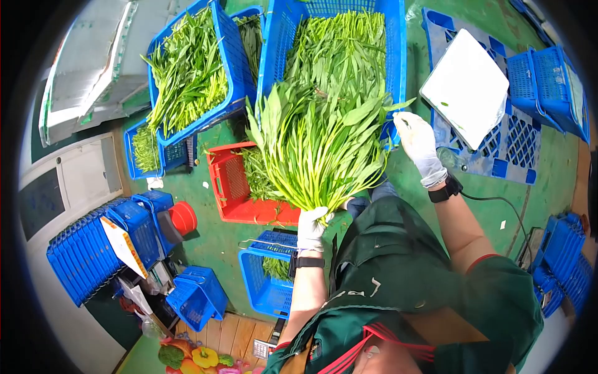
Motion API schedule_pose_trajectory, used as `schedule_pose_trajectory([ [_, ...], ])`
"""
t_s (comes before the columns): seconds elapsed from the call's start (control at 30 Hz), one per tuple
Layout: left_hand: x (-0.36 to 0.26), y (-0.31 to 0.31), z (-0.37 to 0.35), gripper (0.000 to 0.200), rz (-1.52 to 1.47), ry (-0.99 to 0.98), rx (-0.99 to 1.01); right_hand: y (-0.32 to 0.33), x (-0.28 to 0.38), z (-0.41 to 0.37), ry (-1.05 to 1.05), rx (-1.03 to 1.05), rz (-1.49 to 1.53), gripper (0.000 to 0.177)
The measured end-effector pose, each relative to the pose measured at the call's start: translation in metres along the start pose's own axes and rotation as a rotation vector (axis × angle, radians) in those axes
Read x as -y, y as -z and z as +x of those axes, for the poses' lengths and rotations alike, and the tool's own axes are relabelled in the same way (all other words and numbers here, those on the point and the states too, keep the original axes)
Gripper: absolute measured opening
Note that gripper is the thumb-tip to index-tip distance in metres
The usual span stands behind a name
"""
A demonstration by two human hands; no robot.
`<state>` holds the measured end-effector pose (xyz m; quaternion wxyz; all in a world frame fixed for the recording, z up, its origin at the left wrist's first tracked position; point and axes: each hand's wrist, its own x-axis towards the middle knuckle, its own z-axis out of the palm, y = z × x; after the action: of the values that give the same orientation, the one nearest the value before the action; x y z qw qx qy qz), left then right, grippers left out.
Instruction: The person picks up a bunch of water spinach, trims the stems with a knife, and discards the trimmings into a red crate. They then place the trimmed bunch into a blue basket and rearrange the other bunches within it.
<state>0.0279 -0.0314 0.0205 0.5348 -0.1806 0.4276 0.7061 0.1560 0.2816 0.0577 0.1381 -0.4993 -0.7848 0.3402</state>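
A large fanned bunch of water spinach [321,146] is gripped at its stem ends by my left hand [311,229], which wears a white glove. The leaves point away from me and overlap the big blue crate [397,50], where more greens [339,50] lie. My right hand [416,142], also gloved, is raised beside the right edge of the bunch. Its fingers are pressed together near a leaf tip; whether they pinch anything is too small to make out. Under the bunch is a red crate [233,214], partly hidden, with some greens [258,174] in it.
A tilted blue crate [233,93] full of greens stands at the left. Right lies a blue pallet [523,146] bearing a white slab [467,87]. A smaller blue crate [258,293] sits near my left forearm. Stacked blue crates [84,252] and a red bucket [183,217] stand lower left.
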Motion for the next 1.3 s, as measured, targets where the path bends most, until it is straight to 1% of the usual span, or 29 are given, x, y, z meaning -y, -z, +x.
schedule_pose_trajectory([
  [0.03,-0.001,0.008,-0.001,0.052,0.009,-0.004,0.023,-0.001,-0.004,0.002,0.000,-0.009,0.004,0.021],
  [0.1,-0.004,0.006,-0.008,0.053,0.013,0.004,0.048,0.003,-0.008,0.006,-0.058,0.009,0.161,0.021],
  [0.13,-0.006,0.006,-0.011,0.053,0.004,-0.024,0.041,0.006,-0.009,0.007,-0.056,0.002,0.165,0.021],
  [0.2,-0.010,-0.001,-0.018,0.054,0.015,-0.068,0.003,0.025,0.002,0.011,-0.223,0.050,0.498,0.019],
  [0.23,-0.011,-0.002,-0.020,0.054,0.020,-0.069,0.007,0.027,0.001,0.015,-0.222,0.044,0.502,0.019],
  [0.3,-0.012,0.002,-0.025,0.054,-0.014,-0.069,0.020,0.031,0.001,0.024,-0.058,-0.193,0.215,0.017],
  [0.33,-0.013,0.007,-0.027,0.055,-0.059,-0.074,0.032,0.032,0.004,0.026,0.043,-0.242,0.195,0.017],
  [0.37,-0.014,0.011,-0.028,0.055,-0.056,-0.074,0.034,0.033,0.007,0.031,0.043,-0.245,0.197,0.017],
  [0.43,-0.013,0.020,-0.031,0.056,0.000,-0.103,-0.018,0.035,0.012,0.041,0.131,-0.160,0.239,0.021],
  [0.47,-0.014,0.015,-0.033,0.054,0.008,-0.101,-0.053,0.040,0.025,0.043,0.139,-0.126,0.218,0.025],
  [0.5,-0.016,0.010,-0.035,0.054,0.011,-0.101,-0.050,0.034,0.026,0.049,0.139,-0.129,0.220,0.025],
  [0.57,-0.019,0.001,-0.039,0.051,-0.037,-0.110,0.024,0.020,0.024,0.065,-0.037,0.185,0.239,0.025],
  [0.6,-0.021,-0.003,-0.040,0.042,-0.004,-0.110,-0.015,0.018,0.027,0.067,-0.019,0.244,0.350,0.024],
  [0.63,-0.021,-0.003,-0.040,0.042,-0.002,-0.113,-0.011,0.017,0.027,0.069,-0.016,0.240,0.351,0.024],
  [0.7,-0.021,0.003,-0.043,0.035,-0.005,-0.121,-0.055,0.015,0.036,0.068,0.018,0.227,0.647,0.026],
  [0.73,-0.020,0.016,-0.041,0.055,-0.068,-0.041,-0.049,0.018,0.037,0.066,0.060,0.159,0.559,0.024],
  [0.77,-0.019,0.021,-0.041,0.055,-0.068,-0.043,-0.052,0.028,0.047,0.061,0.061,0.162,0.561,0.024],
  [0.83,-0.016,0.025,-0.038,0.056,-0.060,-0.070,-0.041,0.048,0.064,0.052,-0.042,0.174,0.619,0.019],
  [0.87,-0.017,0.018,-0.040,0.056,-0.065,-0.070,-0.041,0.055,0.068,0.050,-0.054,0.264,0.690,0.013],
  [0.9,-0.019,0.011,-0.042,0.050,-0.051,-0.088,-0.046,0.056,0.068,0.049,-0.053,0.266,0.686,0.013],
  [0.97,-0.022,0.000,-0.044,0.041,-0.019,-0.127,-0.055,0.055,0.068,0.048,-0.265,0.453,1.343,0.014],
  [1.0,-0.021,0.002,-0.043,0.042,-0.043,-0.145,-0.042,0.048,0.064,0.050,-0.403,0.543,1.526,0.016],
  [1.03,-0.022,0.003,-0.044,0.042,-0.042,-0.147,-0.044,0.036,0.058,0.053,-0.403,0.545,1.527,0.016],
  [1.1,-0.022,0.004,-0.044,0.043,-0.077,-0.121,-0.038,0.027,0.063,0.054,-0.276,0.678,1.600,0.014],
  [1.13,-0.022,0.005,-0.045,0.043,-0.075,-0.120,-0.041,0.025,0.064,0.053,-0.249,0.532,1.393,0.014],
  [1.17,-0.023,0.004,-0.046,0.043,-0.054,-0.108,-0.061,0.029,0.065,0.057,-0.252,0.533,1.395,0.014],
  [1.23,-0.025,0.006,-0.048,0.043,-0.032,-0.095,-0.084,0.032,0.063,0.076,0.055,0.119,1.200,0.013],
  [1.27,-0.026,0.010,-0.047,0.043,-0.050,-0.116,-0.066,0.037,0.053,0.088,-0.047,0.115,1.324,0.011],
  [1.3,-0.025,0.016,-0.047,0.044,-0.067,-0.133,-0.049,0.052,0.069,0.085,-0.021,0.046,1.366,0.012],
])
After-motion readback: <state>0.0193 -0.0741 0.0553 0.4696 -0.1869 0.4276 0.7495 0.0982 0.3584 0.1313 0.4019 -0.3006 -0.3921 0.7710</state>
